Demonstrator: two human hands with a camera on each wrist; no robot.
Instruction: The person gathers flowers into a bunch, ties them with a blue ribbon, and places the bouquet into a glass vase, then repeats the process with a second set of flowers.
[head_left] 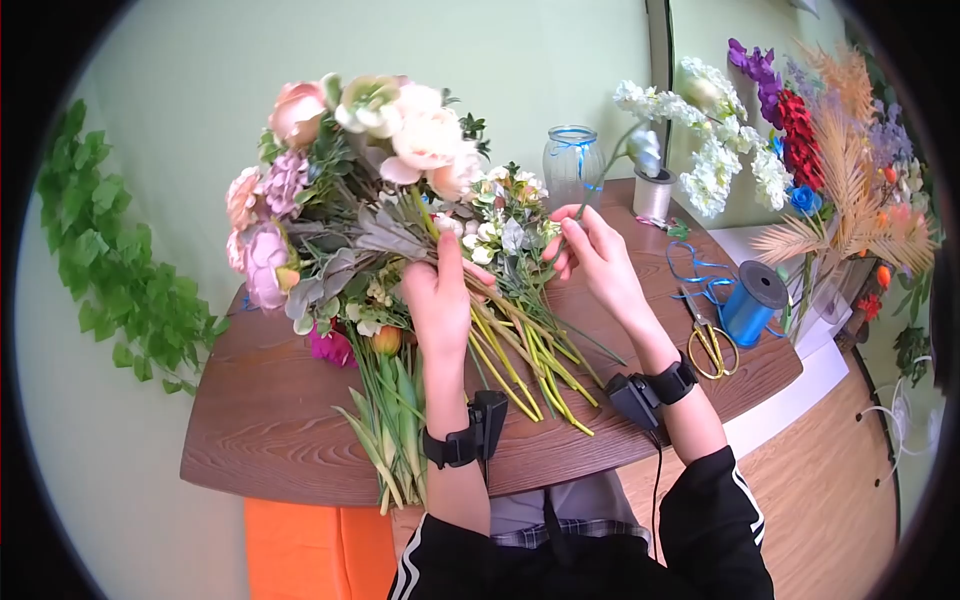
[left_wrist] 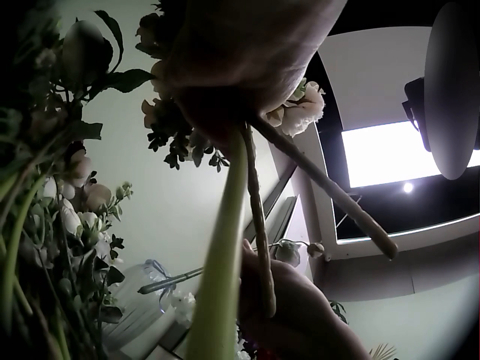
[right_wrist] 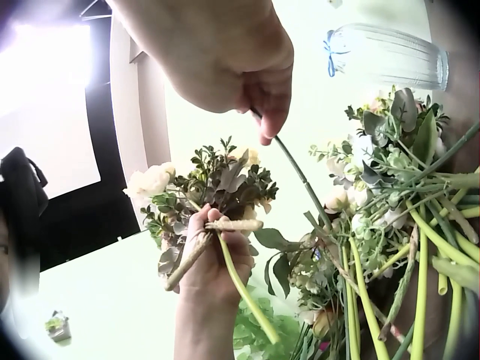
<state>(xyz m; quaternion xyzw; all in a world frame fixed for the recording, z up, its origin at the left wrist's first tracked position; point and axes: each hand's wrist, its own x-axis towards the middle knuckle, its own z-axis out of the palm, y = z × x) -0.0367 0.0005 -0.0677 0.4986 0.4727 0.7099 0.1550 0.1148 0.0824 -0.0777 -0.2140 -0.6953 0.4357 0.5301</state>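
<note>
My left hand point(head_left: 438, 305) grips the stems of a bouquet of artificial flowers point(head_left: 425, 130), with cream, peach and lilac blooms and grey-green leaves. In the left wrist view a thick green stem point(left_wrist: 217, 277) and brown stems point(left_wrist: 322, 180) stick out below that hand. To its right, my right hand point(head_left: 600, 262) pinches a thin dark green stem point(right_wrist: 300, 176). A pale bluish-white bloom point(head_left: 645, 152) tops that stem. Under and beside the bouquet, a pile of small white flowers with greenery point(head_left: 510, 235) lies on the table, its yellow-green stems point(head_left: 545, 375) pointing toward me.
Tulips with green stems point(head_left: 395, 430) overhang the table's point(head_left: 270, 420) front edge. Gold-handled scissors point(head_left: 712, 352), a blue ribbon spool point(head_left: 752, 305) and a pale spool point(head_left: 655, 195) lie rightward. Behind stands a glass vase point(head_left: 574, 170). Tall colourful flowers point(head_left: 800, 140) fill the far right.
</note>
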